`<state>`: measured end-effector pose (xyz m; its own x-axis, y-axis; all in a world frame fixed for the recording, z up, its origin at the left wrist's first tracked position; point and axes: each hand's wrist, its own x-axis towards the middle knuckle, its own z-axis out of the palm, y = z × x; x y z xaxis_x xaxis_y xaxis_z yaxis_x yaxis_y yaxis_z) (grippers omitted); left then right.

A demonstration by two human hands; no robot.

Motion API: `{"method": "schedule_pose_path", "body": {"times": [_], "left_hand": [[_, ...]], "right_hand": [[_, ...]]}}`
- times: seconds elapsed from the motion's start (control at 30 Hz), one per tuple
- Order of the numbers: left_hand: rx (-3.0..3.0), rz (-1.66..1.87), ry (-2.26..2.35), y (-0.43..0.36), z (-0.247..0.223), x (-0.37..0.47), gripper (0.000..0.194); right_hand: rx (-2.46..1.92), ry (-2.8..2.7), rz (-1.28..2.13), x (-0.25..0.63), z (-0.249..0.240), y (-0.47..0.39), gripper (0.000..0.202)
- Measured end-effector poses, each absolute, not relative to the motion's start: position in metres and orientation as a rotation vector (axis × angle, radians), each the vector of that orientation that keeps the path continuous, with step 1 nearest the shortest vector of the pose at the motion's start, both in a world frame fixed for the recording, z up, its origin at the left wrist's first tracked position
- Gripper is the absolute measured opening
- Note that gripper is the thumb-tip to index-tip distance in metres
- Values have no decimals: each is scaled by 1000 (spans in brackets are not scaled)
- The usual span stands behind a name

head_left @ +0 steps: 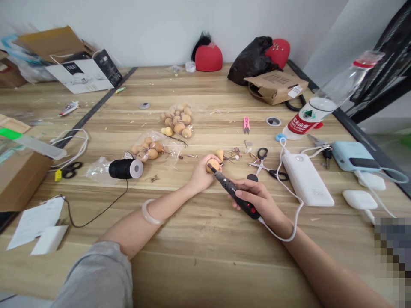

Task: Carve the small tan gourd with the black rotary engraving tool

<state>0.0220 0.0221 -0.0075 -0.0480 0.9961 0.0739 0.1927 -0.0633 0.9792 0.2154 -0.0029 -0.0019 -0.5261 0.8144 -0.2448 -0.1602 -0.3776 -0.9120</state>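
Note:
My left hand (204, 174) is closed around a small tan gourd (213, 165), whose upper lobe shows just beyond the fingers. In my right hand (257, 196) is a black rotary tool (231, 188), gripped like a pen, with red lights near its rear end. Its tip meets the near face of the gourd, though I cannot tell how firmly it presses. A white cable (297, 214) runs from the tool's end to a white power bank (308, 179). Scattered grinding bits (236, 152) lie just beyond my hands.
Bags of small gourds (177, 119) (148, 149) lie further back. Left are a black thread spool (123, 169) and a carton (22, 182). Right of my hands are scissors (261, 162), pink snips (246, 125), a tilted plastic bottle (303, 122) and a blue power bank (353, 155).

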Motion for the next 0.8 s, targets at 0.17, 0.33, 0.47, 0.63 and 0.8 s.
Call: {"method": "schedule_pose_path", "body": {"times": [0.17,0.33,0.47,0.63,0.8], "left_hand": [[1449,1212,1379,23,-9,20,23],[1377,1204,1351,22,-8,22,21],[1371,1209,1339,22,-8,22,22],[1379,1203,1353,22,-9,21,21],[1406,1209,1368,22,-9,20,21]], "right_hand": [[-988,-1141,1922,216,-1,-3,40],[-951,-1195,1960,216,-2,-3,37],[-945,-1178,1962,216,-2,-3,37],[-952,-1177,1955,217,-3,-2,38],[-966,-1180,1942,217,-3,-3,40]]}}
